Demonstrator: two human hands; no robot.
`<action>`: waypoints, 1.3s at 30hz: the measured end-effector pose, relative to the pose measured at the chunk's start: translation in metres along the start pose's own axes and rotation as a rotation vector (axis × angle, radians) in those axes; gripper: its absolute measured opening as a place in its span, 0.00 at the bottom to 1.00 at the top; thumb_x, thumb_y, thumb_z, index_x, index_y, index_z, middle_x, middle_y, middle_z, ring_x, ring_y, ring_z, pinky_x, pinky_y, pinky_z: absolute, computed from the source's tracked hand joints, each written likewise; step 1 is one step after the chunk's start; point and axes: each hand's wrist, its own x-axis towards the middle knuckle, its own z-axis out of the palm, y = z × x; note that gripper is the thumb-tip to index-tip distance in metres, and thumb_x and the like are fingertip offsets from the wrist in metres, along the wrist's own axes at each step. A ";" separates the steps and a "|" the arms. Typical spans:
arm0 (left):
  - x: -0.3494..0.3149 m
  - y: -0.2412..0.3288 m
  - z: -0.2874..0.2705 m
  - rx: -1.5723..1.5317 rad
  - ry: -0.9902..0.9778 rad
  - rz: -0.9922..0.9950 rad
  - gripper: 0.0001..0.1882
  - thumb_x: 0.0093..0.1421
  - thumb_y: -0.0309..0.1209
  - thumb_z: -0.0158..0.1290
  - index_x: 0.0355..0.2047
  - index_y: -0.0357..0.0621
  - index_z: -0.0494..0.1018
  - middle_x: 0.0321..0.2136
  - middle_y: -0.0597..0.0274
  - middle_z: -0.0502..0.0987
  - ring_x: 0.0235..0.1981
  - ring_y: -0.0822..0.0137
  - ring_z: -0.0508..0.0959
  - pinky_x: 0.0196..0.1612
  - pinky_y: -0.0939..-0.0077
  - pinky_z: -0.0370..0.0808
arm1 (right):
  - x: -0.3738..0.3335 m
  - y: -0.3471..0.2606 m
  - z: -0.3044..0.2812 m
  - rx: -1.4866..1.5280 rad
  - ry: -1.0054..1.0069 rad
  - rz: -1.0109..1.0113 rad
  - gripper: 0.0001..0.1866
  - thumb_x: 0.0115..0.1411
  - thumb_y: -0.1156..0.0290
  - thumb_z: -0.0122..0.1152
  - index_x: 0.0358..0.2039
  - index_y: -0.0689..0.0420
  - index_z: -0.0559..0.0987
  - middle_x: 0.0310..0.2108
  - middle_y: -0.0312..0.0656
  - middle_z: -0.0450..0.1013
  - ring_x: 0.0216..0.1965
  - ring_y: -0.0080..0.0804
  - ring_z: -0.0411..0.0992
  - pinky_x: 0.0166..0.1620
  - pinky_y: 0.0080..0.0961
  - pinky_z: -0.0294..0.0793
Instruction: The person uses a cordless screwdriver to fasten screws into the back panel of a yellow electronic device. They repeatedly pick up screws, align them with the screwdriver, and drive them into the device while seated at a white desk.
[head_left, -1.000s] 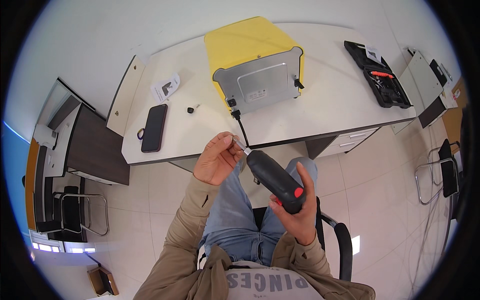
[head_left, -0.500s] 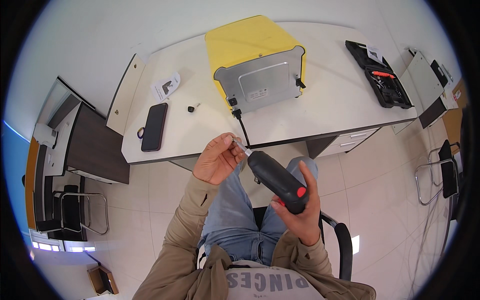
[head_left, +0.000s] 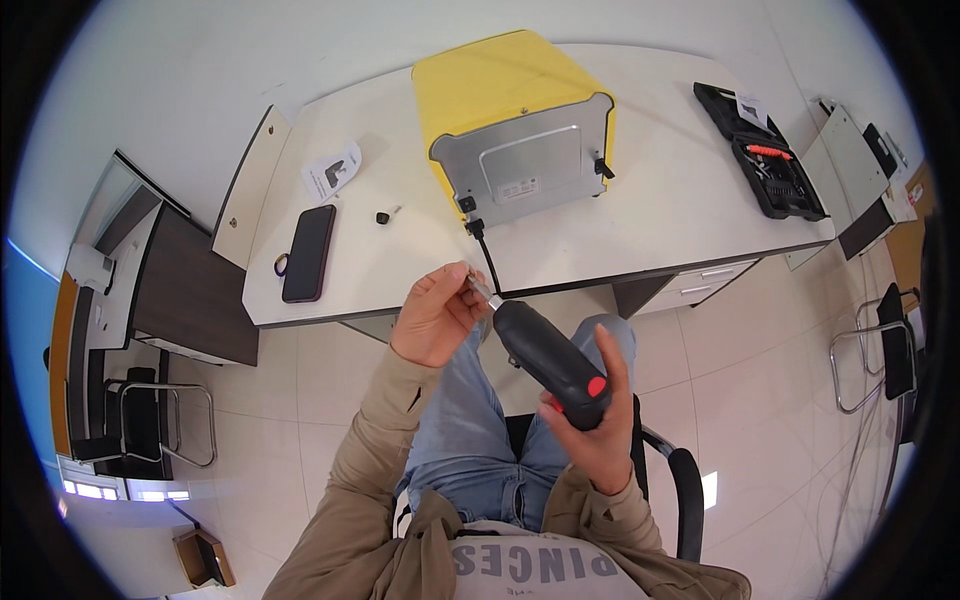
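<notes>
My right hand point(head_left: 600, 440) grips the rear end of a black cordless screwdriver point(head_left: 548, 358) with red buttons, held over my lap. Its silver tip points up and to the left. There my left hand point(head_left: 437, 312) pinches a small metal screwdriver bit point(head_left: 476, 284) at the tip between thumb and fingers; its far end is partly hidden by them. Beyond my hands, a yellow box-shaped appliance point(head_left: 510, 80) lies on the desk with its grey metal base point(head_left: 525, 165) facing me. A black power cord point(head_left: 487, 262) runs from its lower corner over the desk's edge.
On the white desk point(head_left: 380, 260) lie a dark phone point(head_left: 309, 254), a tape roll point(head_left: 281, 265), a printed leaflet point(head_left: 333, 172), a small black knob-like piece point(head_left: 382, 217) and an open black tool case point(head_left: 775, 178). A chair armrest point(head_left: 687, 500) stands at my right.
The screwdriver's rear end and my right hand have shifted slightly left. My left hand stays at the tip, moved very slightly.
</notes>
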 end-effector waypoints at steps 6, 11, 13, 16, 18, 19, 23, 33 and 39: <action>0.019 -0.002 0.036 0.024 0.142 0.067 0.10 0.69 0.37 0.53 0.41 0.42 0.75 0.37 0.64 0.77 0.40 0.70 0.77 0.42 0.74 0.76 | 0.012 0.002 0.020 -0.103 0.096 -0.068 0.49 0.52 0.78 0.73 0.69 0.65 0.54 0.38 0.51 0.79 0.36 0.34 0.81 0.38 0.25 0.79; 0.037 -0.002 0.044 -0.114 0.221 0.065 0.12 0.68 0.36 0.54 0.45 0.42 0.74 0.38 0.63 0.77 0.40 0.69 0.77 0.43 0.72 0.77 | 0.028 0.002 0.029 -0.113 0.133 -0.112 0.48 0.53 0.77 0.72 0.69 0.65 0.54 0.35 0.50 0.79 0.34 0.34 0.81 0.36 0.24 0.77; 0.043 -0.002 0.045 -0.166 0.233 0.074 0.12 0.68 0.35 0.54 0.46 0.42 0.74 0.38 0.63 0.78 0.40 0.68 0.78 0.44 0.70 0.77 | 0.035 0.000 0.032 -0.123 0.141 -0.121 0.48 0.53 0.78 0.72 0.69 0.65 0.54 0.34 0.50 0.79 0.33 0.33 0.81 0.35 0.24 0.77; 0.048 -0.001 0.045 -0.248 0.237 0.073 0.12 0.67 0.34 0.54 0.46 0.42 0.74 0.39 0.64 0.78 0.40 0.67 0.78 0.45 0.69 0.77 | 0.045 -0.001 0.035 -0.129 0.143 -0.144 0.48 0.53 0.78 0.71 0.70 0.64 0.54 0.33 0.50 0.79 0.33 0.33 0.81 0.35 0.24 0.77; 0.052 -0.002 0.040 -0.292 0.222 0.069 0.12 0.67 0.33 0.54 0.46 0.41 0.74 0.39 0.64 0.79 0.41 0.66 0.79 0.46 0.69 0.77 | 0.049 -0.002 0.037 -0.138 0.141 -0.154 0.48 0.53 0.78 0.71 0.70 0.64 0.53 0.32 0.49 0.79 0.32 0.33 0.82 0.35 0.24 0.78; 0.054 -0.003 0.036 -0.309 0.208 0.068 0.12 0.66 0.33 0.54 0.46 0.41 0.74 0.39 0.64 0.79 0.41 0.66 0.79 0.46 0.69 0.77 | 0.050 -0.002 0.037 -0.139 0.139 -0.144 0.48 0.53 0.78 0.71 0.70 0.64 0.53 0.32 0.49 0.80 0.32 0.33 0.82 0.35 0.24 0.78; 0.059 -0.003 0.033 -0.466 0.167 0.028 0.11 0.67 0.29 0.52 0.47 0.37 0.74 0.41 0.61 0.78 0.41 0.64 0.79 0.49 0.69 0.78 | 0.053 -0.006 0.037 -0.133 0.112 -0.101 0.48 0.53 0.82 0.68 0.71 0.63 0.51 0.38 0.48 0.76 0.34 0.29 0.80 0.38 0.23 0.78; 0.065 -0.003 0.033 -0.515 0.171 0.021 0.11 0.69 0.29 0.51 0.48 0.37 0.73 0.43 0.61 0.78 0.43 0.65 0.79 0.51 0.71 0.78 | 0.062 -0.003 0.037 -0.137 0.141 -0.104 0.48 0.53 0.78 0.71 0.70 0.65 0.53 0.33 0.49 0.78 0.32 0.32 0.81 0.34 0.23 0.77; 0.064 -0.004 0.030 -0.523 0.164 -0.003 0.11 0.69 0.31 0.50 0.48 0.39 0.74 0.41 0.62 0.80 0.42 0.66 0.80 0.50 0.71 0.78 | 0.062 -0.011 0.035 -0.150 0.099 -0.077 0.49 0.54 0.85 0.66 0.71 0.62 0.50 0.42 0.48 0.74 0.35 0.27 0.79 0.38 0.21 0.78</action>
